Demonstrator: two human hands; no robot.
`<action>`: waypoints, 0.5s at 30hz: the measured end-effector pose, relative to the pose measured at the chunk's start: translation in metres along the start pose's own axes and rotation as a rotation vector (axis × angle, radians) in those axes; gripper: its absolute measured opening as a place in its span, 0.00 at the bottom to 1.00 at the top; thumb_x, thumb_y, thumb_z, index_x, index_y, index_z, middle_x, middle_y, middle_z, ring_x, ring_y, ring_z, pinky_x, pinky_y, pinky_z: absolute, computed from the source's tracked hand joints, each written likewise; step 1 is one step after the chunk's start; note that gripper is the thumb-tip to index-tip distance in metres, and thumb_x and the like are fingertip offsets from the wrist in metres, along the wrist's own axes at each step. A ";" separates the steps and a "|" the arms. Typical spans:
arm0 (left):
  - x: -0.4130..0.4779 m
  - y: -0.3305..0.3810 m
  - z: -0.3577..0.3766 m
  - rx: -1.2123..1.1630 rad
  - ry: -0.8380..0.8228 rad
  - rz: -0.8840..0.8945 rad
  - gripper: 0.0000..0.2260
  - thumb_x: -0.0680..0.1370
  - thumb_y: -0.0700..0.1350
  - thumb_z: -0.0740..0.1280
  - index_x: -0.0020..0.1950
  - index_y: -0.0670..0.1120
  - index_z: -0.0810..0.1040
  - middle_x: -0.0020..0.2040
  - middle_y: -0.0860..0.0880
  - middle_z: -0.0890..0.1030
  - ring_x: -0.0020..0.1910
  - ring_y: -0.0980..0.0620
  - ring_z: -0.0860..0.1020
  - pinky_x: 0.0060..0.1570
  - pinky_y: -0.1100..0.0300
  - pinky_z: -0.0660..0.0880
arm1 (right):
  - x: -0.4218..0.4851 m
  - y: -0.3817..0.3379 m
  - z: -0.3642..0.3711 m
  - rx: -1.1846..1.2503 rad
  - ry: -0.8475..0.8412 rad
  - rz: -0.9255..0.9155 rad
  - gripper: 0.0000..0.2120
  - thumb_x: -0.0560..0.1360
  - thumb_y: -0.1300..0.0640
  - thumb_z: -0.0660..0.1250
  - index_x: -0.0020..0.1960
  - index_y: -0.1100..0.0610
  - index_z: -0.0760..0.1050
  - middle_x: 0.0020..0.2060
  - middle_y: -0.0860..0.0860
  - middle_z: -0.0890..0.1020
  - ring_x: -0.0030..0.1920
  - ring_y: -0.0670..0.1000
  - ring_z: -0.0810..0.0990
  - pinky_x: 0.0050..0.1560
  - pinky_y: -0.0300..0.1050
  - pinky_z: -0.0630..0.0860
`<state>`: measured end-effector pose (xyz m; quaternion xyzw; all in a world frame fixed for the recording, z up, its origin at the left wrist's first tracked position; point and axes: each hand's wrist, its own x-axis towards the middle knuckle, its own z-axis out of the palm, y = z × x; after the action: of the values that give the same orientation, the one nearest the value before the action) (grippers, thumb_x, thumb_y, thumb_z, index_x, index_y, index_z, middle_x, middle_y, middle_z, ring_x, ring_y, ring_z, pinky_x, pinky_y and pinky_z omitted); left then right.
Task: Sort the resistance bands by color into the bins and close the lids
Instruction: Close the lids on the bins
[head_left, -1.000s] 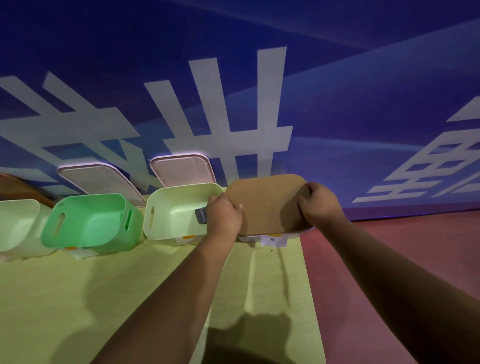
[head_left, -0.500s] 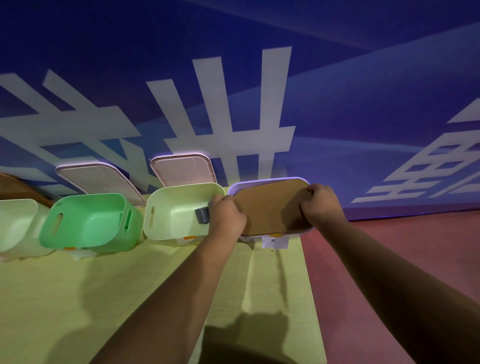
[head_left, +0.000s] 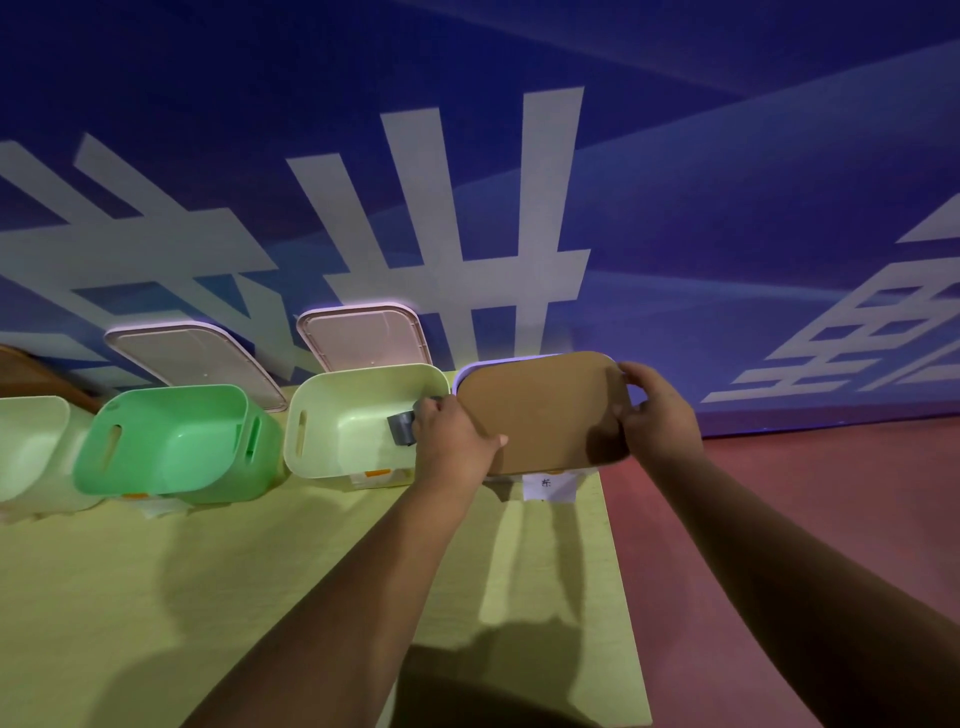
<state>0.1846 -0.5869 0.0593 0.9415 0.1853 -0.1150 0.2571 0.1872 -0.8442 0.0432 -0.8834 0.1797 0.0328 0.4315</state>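
A flat yellow-green tabletop (head_left: 260, 571) runs along a blue wall (head_left: 727, 182) printed with large white characters. A red floor (head_left: 779, 493) lies to the right.

Grip, left hand (head_left: 452, 436): fingers curled over the left edge of the brown lid (head_left: 545, 415), thumb laid on its top face. Grip, right hand (head_left: 657, 410): fingers and thumb closed round the lid's right edge. Both grips hold the lid and nothing else that can be made out.

The lid is a matte, flat, rounded rectangle. It sits on the rightmost bin (head_left: 470, 371), whose pale lavender rim shows at the far left corner. A white paper label (head_left: 549, 486) hangs at the bin's front.

Just beside the left hand stands a pale cream-green bin (head_left: 358, 441) of smooth plastic with rounded corners and a slot handle. It is uncovered. One dark grey band (head_left: 401, 429) lies against its right inner wall. Whether the fingers touch the band cannot be told.

Next to the left is a brighter green bin (head_left: 171, 441) of the same shape, uncovered. A further pale bin (head_left: 31, 447) is cut off by the frame edge.

Count:
- Bins: four, in one row against the wall.
- Brown lids in the hands: one.
- Translucent pinkish lids: two, one (head_left: 363, 338) behind the cream-green bin and one (head_left: 192, 358) behind the green bin, both leaning on the wall.
- Bands visible: one.
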 end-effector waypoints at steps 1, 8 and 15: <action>0.001 0.000 0.000 -0.011 0.003 0.000 0.33 0.71 0.57 0.82 0.70 0.44 0.76 0.71 0.43 0.71 0.70 0.41 0.72 0.67 0.48 0.73 | -0.001 0.001 0.000 0.024 -0.003 0.007 0.25 0.81 0.61 0.68 0.73 0.41 0.77 0.52 0.46 0.86 0.43 0.46 0.83 0.40 0.40 0.73; 0.000 0.002 -0.001 -0.090 0.033 0.006 0.26 0.73 0.53 0.81 0.68 0.46 0.79 0.66 0.45 0.75 0.65 0.42 0.76 0.63 0.49 0.76 | -0.008 0.008 0.006 0.183 0.049 0.019 0.24 0.83 0.61 0.67 0.71 0.36 0.78 0.37 0.51 0.82 0.40 0.53 0.82 0.42 0.47 0.78; 0.004 -0.007 -0.004 -0.297 0.091 0.004 0.16 0.71 0.46 0.79 0.58 0.49 0.85 0.55 0.48 0.83 0.53 0.44 0.81 0.55 0.46 0.82 | -0.009 0.002 0.009 0.190 0.075 -0.005 0.20 0.84 0.57 0.67 0.72 0.40 0.78 0.43 0.47 0.84 0.43 0.47 0.82 0.42 0.44 0.76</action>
<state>0.1857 -0.5784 0.0583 0.8977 0.2099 -0.0429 0.3851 0.1789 -0.8363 0.0380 -0.8395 0.1956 -0.0188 0.5065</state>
